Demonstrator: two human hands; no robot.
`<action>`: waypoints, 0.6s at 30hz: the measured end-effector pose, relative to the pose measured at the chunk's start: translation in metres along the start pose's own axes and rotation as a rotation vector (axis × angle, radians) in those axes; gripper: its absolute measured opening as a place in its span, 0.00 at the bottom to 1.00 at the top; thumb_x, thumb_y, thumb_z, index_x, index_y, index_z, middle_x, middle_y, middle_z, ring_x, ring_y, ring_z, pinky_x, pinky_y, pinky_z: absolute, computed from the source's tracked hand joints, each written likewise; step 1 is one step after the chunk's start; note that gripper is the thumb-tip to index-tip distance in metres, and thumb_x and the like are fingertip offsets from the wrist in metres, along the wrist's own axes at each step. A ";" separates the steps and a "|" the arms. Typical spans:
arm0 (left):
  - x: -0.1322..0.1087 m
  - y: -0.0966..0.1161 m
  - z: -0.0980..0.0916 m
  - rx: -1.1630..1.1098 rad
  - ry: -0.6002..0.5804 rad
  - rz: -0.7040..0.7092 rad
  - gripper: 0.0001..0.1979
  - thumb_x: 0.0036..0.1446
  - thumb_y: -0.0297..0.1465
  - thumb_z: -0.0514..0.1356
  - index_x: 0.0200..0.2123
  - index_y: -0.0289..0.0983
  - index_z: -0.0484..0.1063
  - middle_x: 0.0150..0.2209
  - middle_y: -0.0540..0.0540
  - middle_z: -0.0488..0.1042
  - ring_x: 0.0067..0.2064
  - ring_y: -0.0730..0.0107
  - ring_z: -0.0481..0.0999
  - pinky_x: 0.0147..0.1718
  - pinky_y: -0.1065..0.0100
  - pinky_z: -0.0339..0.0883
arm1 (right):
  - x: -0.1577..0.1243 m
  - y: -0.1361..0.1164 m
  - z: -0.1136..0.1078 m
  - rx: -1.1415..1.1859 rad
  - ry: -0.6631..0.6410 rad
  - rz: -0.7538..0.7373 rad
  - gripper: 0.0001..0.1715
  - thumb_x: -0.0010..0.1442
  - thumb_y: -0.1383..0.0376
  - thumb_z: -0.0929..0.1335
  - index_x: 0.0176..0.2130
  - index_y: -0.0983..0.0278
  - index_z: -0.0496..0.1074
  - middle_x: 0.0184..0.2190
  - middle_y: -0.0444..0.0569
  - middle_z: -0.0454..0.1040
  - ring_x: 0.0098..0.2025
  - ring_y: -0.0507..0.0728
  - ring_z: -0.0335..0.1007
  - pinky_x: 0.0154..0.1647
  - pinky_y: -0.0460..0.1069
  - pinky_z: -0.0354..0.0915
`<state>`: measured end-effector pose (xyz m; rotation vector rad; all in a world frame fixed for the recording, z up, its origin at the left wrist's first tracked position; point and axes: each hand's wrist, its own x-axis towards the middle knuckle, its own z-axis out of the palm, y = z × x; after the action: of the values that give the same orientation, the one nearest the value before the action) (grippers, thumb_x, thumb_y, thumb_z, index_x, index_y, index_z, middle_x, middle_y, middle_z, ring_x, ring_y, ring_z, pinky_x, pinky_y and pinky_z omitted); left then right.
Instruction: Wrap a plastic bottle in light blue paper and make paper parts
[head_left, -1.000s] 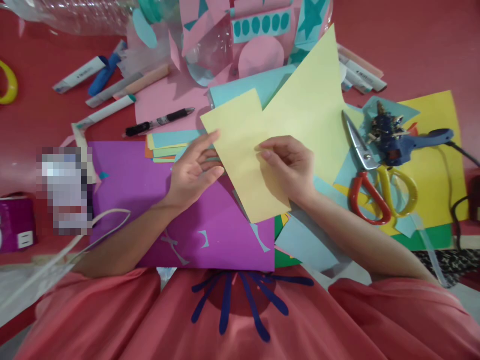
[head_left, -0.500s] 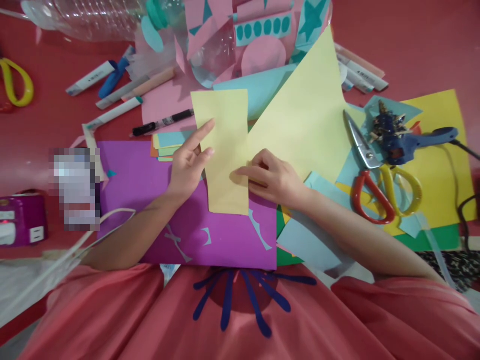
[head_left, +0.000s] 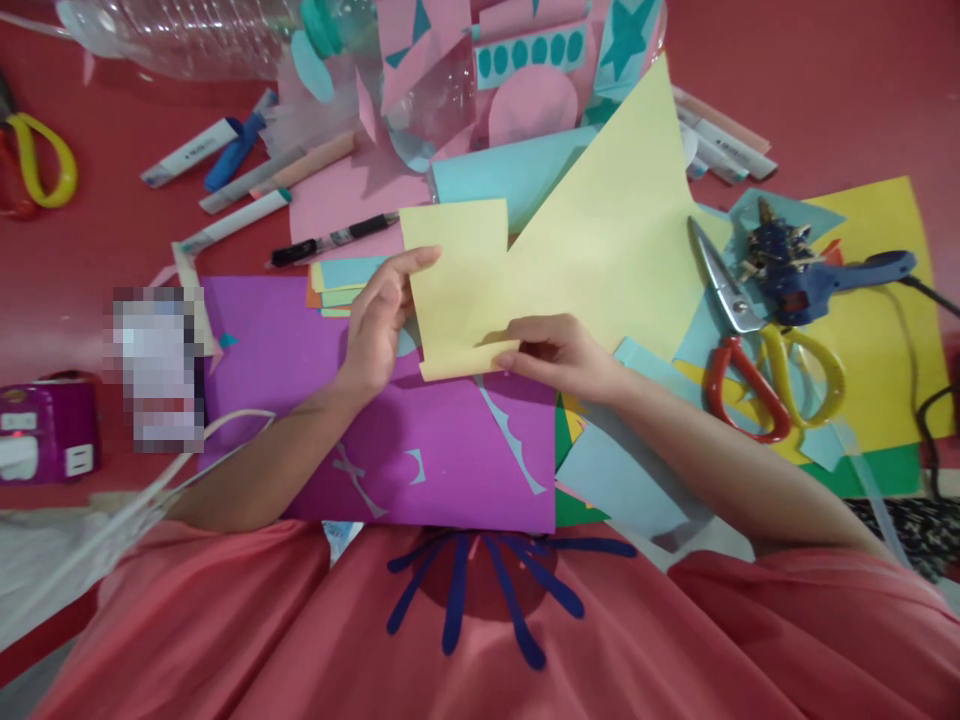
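The left hand (head_left: 379, 325) puts a finger over the small yellow paper's (head_left: 461, 270) left edge; I can't tell if it grips. The right hand (head_left: 559, 352) pinches the curled near edge, above the purple sheet's (head_left: 457, 495) wide near part.

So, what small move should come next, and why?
Perhaps the right hand should crease the lower edge of the small yellow paper: that edge is curled up, this hand pinches its right end, and the left hand touches the left side.

Sheet (head_left: 600, 250) left of glue gun (head_left: 806, 292), apparently over other paper (head_left: 285, 340)
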<state>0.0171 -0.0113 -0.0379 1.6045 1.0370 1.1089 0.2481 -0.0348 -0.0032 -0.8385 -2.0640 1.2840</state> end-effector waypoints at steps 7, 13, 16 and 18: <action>-0.009 0.026 0.008 -0.084 -0.116 -0.080 0.30 0.51 0.57 0.61 0.46 0.39 0.72 0.43 0.44 0.78 0.41 0.64 0.79 0.35 0.67 0.73 | -0.001 0.004 0.002 0.300 0.204 0.257 0.25 0.59 0.50 0.68 0.22 0.63 0.59 0.19 0.38 0.54 0.22 0.46 0.48 0.21 0.45 0.48; -0.010 0.031 0.012 0.041 -0.052 -0.081 0.16 0.54 0.42 0.64 0.41 0.37 0.73 0.39 0.46 0.77 0.37 0.71 0.76 0.32 0.71 0.70 | 0.001 0.006 0.005 0.319 0.308 0.270 0.23 0.57 0.50 0.71 0.28 0.61 0.58 0.20 0.36 0.53 0.21 0.45 0.48 0.20 0.44 0.47; -0.012 0.029 0.012 0.017 -0.044 -0.089 0.14 0.54 0.38 0.64 0.42 0.37 0.73 0.38 0.47 0.76 0.35 0.74 0.75 0.30 0.74 0.70 | 0.003 0.007 0.006 0.383 0.386 0.256 0.26 0.53 0.49 0.73 0.35 0.59 0.57 0.27 0.37 0.59 0.21 0.44 0.52 0.20 0.43 0.52; -0.013 0.028 0.014 0.003 -0.061 -0.102 0.16 0.54 0.37 0.64 0.44 0.38 0.72 0.39 0.48 0.76 0.34 0.75 0.75 0.30 0.75 0.70 | 0.003 0.008 0.005 0.414 0.387 0.257 0.29 0.51 0.50 0.74 0.41 0.58 0.57 0.34 0.40 0.64 0.23 0.44 0.57 0.22 0.43 0.56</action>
<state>0.0309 -0.0330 -0.0164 1.5610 1.0686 0.9852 0.2440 -0.0327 -0.0116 -1.0774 -1.3616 1.4782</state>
